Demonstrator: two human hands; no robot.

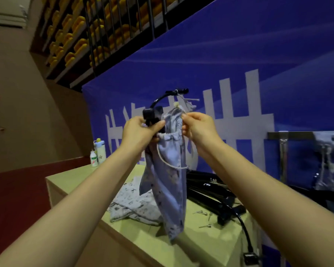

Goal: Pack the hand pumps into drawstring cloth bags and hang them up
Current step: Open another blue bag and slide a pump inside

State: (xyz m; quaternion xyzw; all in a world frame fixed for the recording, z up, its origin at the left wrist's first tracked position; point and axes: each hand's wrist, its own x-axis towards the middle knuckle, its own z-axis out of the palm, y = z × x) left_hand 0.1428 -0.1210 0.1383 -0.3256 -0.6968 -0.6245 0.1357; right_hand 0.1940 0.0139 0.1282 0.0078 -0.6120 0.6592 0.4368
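Two bare forearms [81, 191] rose from the lower corners and met in mid-frame above a table [69, 180]. The left hand [138, 130] curled round the black head of a pump [152, 116] where it stuck out of the mouth of a bag [168, 189]. The right hand [198, 126] pinched the cord [162, 159] between thumb and fingertips at the bag's gathered top edge. A loop of that cord drooped down the front of the cloth. The bag, pale lilac with a faint print, hung upright in the air over the table, the pump's body inside it. The pump's hose [160, 97] arched up above the hands. Below, a heap of printed cloth [131, 205] lay on the table beside more black pumps [206, 191] and some small metal needles [202, 212]. Two bottles [98, 151] stood at the far left corner. A blue banner [239, 54] filled the background, and a blurred rail [289, 135] showed at the right.
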